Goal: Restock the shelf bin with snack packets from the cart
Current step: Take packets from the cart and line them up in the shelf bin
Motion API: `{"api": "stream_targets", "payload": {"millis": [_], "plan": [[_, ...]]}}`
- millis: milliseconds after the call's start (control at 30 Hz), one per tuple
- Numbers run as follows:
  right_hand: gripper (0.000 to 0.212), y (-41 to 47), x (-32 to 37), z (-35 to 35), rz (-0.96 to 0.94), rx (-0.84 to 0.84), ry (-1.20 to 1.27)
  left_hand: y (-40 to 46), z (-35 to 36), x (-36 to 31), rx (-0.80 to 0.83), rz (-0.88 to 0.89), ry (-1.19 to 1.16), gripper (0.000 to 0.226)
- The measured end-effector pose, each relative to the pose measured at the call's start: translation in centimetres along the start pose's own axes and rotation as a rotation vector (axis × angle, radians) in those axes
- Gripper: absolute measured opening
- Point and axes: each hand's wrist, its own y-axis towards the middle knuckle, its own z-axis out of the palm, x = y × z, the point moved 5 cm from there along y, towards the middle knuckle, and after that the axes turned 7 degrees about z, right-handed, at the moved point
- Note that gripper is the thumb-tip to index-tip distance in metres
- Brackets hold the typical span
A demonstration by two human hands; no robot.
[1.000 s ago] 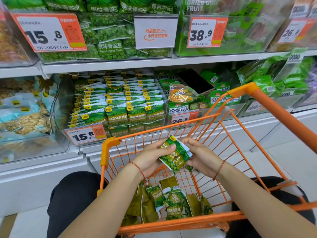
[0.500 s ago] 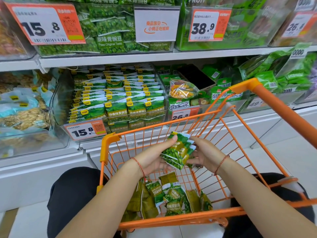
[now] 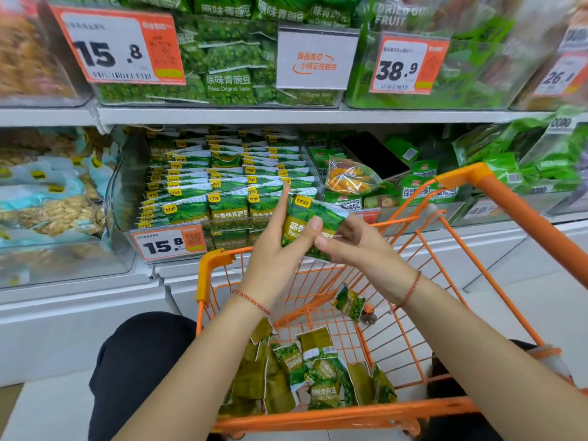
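White shop shelving filled the background, lined with clear bins of green snack bags and orange price tags, and pale floor tiles showed at the lower right. On the lower shelf sat the shelf bin, packed with upright rows of green pea packets behind a 15.8 tag. An orange wire cart stood before it, with loose packets heaped in its near corner and one more packet leaning against the far mesh. Above the cart, the left hand and the right hand held a small stack of packets between them, left thumb pressed on its front, right fingers curled round its edge. How many packets made up the stack could not be told. A dark phone-like slab lay in the neighbouring bin. Upper labels were blurred and cut off.
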Motion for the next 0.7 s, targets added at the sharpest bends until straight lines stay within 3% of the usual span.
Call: {"api": "stream_targets", "payload": {"millis": [100, 167, 233, 367, 467, 567, 700], "plan": [[0.062, 1.5, 3.2, 1.3, -0.027, 0.14, -0.054, 0.1, -3.6, -0.8, 0.01, 0.039, 0.074, 0.074], [0.06, 2.6, 5.0, 3.3, -0.008, 0.277, -0.245, -0.1, -6.2, -0.8, 0.018, 0.065, 0.103, 0.076], [0.073, 3.9, 6.7, 5.9, -0.04, 0.358, -0.506, -0.2, -8.5, -0.4, 0.038, 0.074, 0.141, 0.08], [0.04, 6.1, 9.5, 11.7, -0.139, 0.484, -0.676, -0.1, -13.2, 1.7, 0.008, -0.023, 0.052, 0.079], [0.037, 8.4, 9.9, 15.0, -0.201, 0.466, -0.752, 0.5, -16.4, 2.4, -0.032, -0.066, 0.022, 0.086], [0.043, 10.2, 10.3, 17.2, -0.307, 0.372, -0.77, 1.6, -19.1, 3.1, -0.052, -0.099, 0.081, 0.108], [0.049, 13.6, 10.8, 17.3, -0.384, 0.215, -0.707, 2.8, -22.4, 4.4, -0.268, -0.038, 0.282, 0.091]]}}
